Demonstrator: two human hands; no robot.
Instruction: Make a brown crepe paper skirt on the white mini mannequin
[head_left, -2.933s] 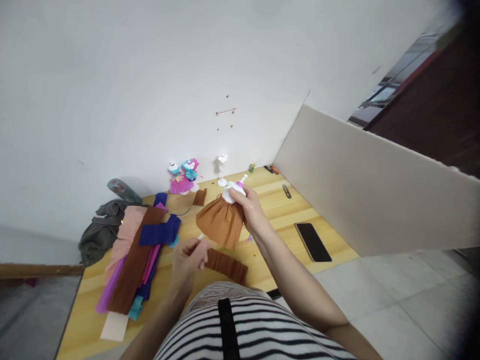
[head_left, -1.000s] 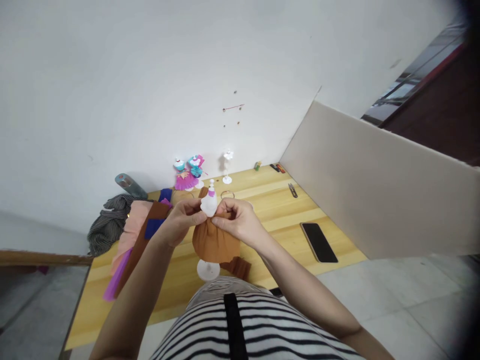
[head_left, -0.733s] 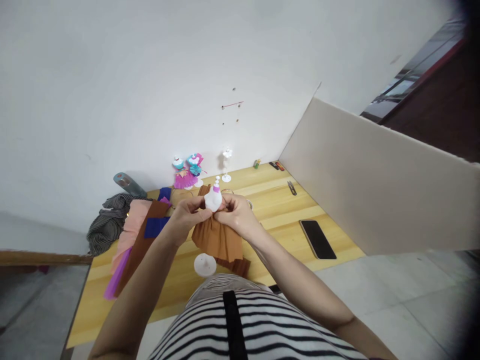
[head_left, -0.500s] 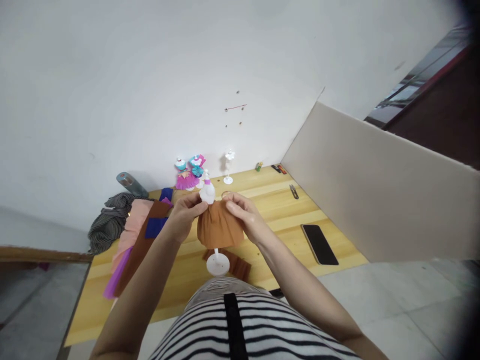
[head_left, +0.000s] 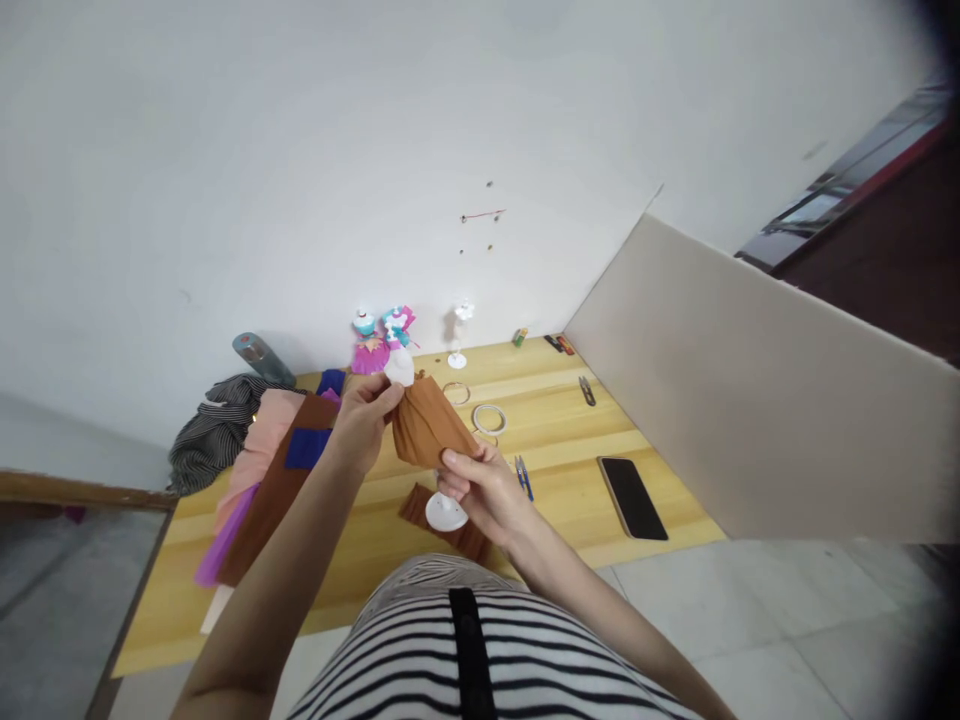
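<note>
I hold a small white doll mannequin (head_left: 398,367) tilted above the wooden table (head_left: 555,420). It wears a brown pleated paper skirt (head_left: 427,425). My left hand (head_left: 360,420) is closed round the mannequin's upper body. My right hand (head_left: 480,490) is lower down, fingers closed at the skirt's hem and the stand just above the round white base (head_left: 445,513). A loose strip of brown pleated paper (head_left: 442,530) lies on the table under the base.
Stacked crepe paper sheets (head_left: 270,470) and a striped cloth (head_left: 214,440) lie at the left. Dressed doll mannequins (head_left: 379,340) and a bare one (head_left: 459,335) stand by the wall. Tape rings (head_left: 489,417), blue scissors (head_left: 523,475), snips (head_left: 587,390) and a phone (head_left: 632,497) lie to the right, before a beige panel (head_left: 750,380).
The mannequin has tipped over toward the left. My right hand slid from the skirt's waist down to the hem and stand. My left hand stays at the top.
</note>
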